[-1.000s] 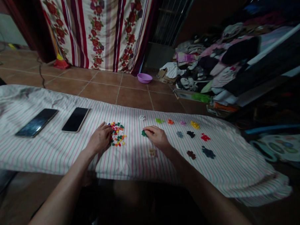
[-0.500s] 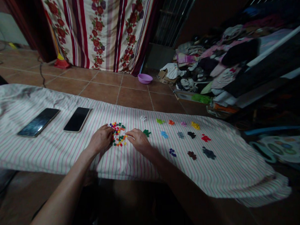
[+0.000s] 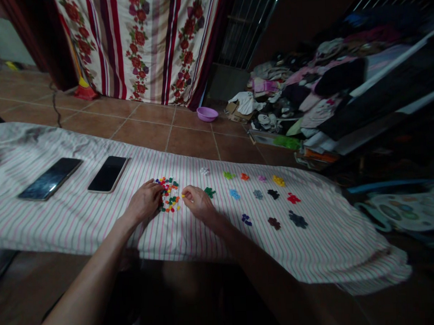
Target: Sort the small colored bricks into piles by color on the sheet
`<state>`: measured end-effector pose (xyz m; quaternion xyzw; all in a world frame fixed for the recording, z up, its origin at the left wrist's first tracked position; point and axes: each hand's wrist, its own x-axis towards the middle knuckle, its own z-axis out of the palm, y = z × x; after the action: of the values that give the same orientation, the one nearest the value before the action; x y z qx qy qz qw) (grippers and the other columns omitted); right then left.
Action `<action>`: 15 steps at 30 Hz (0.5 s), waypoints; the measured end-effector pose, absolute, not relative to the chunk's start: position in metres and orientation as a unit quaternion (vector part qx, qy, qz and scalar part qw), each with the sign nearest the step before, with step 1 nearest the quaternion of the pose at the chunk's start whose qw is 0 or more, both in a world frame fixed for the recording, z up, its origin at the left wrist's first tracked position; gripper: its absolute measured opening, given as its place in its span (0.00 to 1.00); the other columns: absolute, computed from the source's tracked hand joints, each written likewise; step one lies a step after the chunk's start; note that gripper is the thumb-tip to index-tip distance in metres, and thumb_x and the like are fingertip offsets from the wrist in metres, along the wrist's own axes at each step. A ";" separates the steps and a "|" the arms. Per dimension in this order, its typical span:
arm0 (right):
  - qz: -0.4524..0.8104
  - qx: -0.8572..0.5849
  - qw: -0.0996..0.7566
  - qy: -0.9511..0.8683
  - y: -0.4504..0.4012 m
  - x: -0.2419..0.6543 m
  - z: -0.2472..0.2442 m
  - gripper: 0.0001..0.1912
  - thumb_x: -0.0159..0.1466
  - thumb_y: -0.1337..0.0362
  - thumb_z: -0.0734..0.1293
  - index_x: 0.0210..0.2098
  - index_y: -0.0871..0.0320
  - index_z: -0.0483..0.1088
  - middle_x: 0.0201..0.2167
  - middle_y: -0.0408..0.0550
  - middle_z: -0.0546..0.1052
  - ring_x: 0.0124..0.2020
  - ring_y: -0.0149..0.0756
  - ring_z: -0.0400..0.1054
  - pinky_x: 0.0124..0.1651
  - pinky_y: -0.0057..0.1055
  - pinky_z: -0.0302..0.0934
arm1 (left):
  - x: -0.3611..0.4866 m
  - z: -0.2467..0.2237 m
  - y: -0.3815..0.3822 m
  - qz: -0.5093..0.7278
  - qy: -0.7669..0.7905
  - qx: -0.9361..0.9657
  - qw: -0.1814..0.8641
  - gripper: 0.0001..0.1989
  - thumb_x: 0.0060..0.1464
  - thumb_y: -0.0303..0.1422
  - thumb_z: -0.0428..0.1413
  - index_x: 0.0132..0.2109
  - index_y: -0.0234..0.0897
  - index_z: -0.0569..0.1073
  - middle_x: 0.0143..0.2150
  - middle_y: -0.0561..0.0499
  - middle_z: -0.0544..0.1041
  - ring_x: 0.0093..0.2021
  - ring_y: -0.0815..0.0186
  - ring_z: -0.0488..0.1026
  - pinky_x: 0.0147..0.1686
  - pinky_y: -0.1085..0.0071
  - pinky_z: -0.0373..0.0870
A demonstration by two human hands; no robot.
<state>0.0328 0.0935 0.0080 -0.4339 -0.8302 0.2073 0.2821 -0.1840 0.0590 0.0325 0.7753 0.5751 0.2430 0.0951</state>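
Note:
My right hand [image 3: 200,202] pinches a small yellow piece [image 3: 183,196] between thumb and finger, just right of a mixed pile of small coloured pieces [image 3: 172,201]. My left hand [image 3: 145,200] rests at the pile's left edge, its fingers loosely bent and touching pieces there; its fingertips are partly hidden. Close beyond my right hand lies a dark green heap [image 3: 209,192]. Farther right are single-colour heaps, among them white [image 3: 204,170], light green [image 3: 228,175], light blue [image 3: 234,194], yellow [image 3: 278,180], red [image 3: 293,198] and brown [image 3: 274,223].
Two phones [image 3: 108,174] lie at the left on the striped cloth [image 3: 191,235] covering the long table. Beyond it on the tiled floor are a purple basin [image 3: 207,114] and a broom [image 3: 86,90]. Clothes [image 3: 307,86] are piled at the back right.
My right hand has drawn slightly away from the mixed pile, and a yellow piece now shows in its pinch. My left hand stays at the pile. The whole view has shifted a little.

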 end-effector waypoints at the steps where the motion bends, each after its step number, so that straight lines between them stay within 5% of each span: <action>1: 0.206 -0.434 0.286 -0.829 0.093 0.033 0.009 0.05 0.59 0.71 0.63 0.34 0.54 0.67 0.29 0.42 0.73 0.33 0.34 0.66 0.39 0.30 0.60 | -0.184 0.032 0.059 0.244 0.574 0.776 0.093 0.16 0.55 0.28 0.44 0.42 0.40 0.76 0.43 0.49 0.80 0.49 0.62 0.75 0.62 0.55 0.63; 15: 0.181 -0.475 0.295 -0.809 0.095 0.065 0.025 0.05 0.63 0.67 0.62 0.34 0.55 0.70 0.31 0.44 0.74 0.35 0.35 0.68 0.41 0.30 0.61 | -0.189 0.017 0.066 0.258 0.574 0.775 0.066 0.18 0.54 0.31 0.45 0.44 0.39 0.77 0.48 0.47 0.80 0.57 0.59 0.71 0.60 0.53 0.67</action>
<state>0.0651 0.0946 0.0246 -0.4753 -0.8088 0.1808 0.2953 -0.1890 0.0664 0.0168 0.7745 0.5735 0.2584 0.0664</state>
